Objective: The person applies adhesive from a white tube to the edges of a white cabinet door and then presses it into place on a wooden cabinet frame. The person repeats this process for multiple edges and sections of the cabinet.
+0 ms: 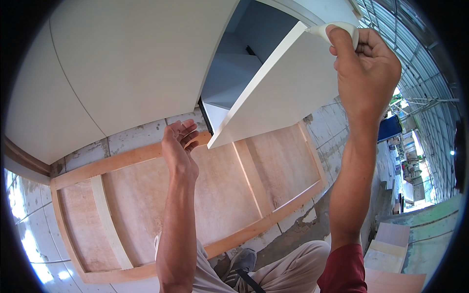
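Observation:
A white cabinet door (pixel 288 90) stands ajar, swung out from a tall white cabinet with a grey-blue interior (pixel 234 68). My right hand (pixel 369 73) is closed around a small off-white squeeze bottle (pixel 348 30) with a narrow nozzle. Its tip is at the upper end of the door's edge (pixel 264 78); whether it touches is too small to tell. Near the lower corner of the door, my left hand (pixel 180 146) hangs with fingers loosely curled and apart, holding nothing.
Below the cabinet lies a wooden frame panel (pixel 205 195) with crossbars on a tiled floor (pixel 41 234). Closed cabinet fronts (pixel 122 58) rise at the left. My bent knee (pixel 298 263) and shoe (pixel 244 260) are close in front. Boards (pixel 391 244) lie at lower right.

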A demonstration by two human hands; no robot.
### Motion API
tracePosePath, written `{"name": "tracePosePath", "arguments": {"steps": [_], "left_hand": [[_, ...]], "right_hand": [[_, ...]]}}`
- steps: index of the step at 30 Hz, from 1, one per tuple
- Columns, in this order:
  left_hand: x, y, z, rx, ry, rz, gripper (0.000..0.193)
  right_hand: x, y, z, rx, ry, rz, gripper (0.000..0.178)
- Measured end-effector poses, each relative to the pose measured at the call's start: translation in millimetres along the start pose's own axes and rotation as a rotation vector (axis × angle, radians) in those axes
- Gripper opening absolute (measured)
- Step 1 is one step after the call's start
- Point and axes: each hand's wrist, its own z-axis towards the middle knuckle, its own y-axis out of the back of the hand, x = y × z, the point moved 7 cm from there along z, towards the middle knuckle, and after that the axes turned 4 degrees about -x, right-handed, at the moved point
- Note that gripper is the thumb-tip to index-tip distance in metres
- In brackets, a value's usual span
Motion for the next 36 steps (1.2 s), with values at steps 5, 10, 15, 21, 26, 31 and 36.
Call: {"name": "tracePosePath", "arguments": {"steps": [5, 10, 15, 21, 26, 31, 36], "left_hand": [[-2, 1, -1, 0.002, 0.003, -0.022, 0.034], [-6, 1, -3, -0.018, -0.012, -0.026, 0.032], [-6, 1, -3, -0.021, -0.009, -0.039, 0.031], [-7, -1, -6, -0.022, -0.02, -0.034, 0.031], [-7, -2, -6, -0.02, -0.023, -0.041, 0.033], [-5, -1, -4, 0.0, -0.024, -0.028, 0.035], [-5, -3, -6, 0.007, -0.016, -0.035, 0.035]], "right_hand": [[-5, -5, -7, 0.037, -0.03, 0.003, 0.023], [-13, -12, -21, -0.033, 0.058, 0.121, 0.02], [-18, -19, -40, -0.038, 0.072, 0.12, 0.021], [-18, -16, -42, -0.092, 0.106, 0.175, 0.021], [-12, -7, -25, -0.09, 0.104, 0.161, 0.019], [-11, -3, -17, -0.121, 0.107, 0.249, 0.019], [-9, -5, -20, -0.085, 0.052, 0.219, 0.019]]}}
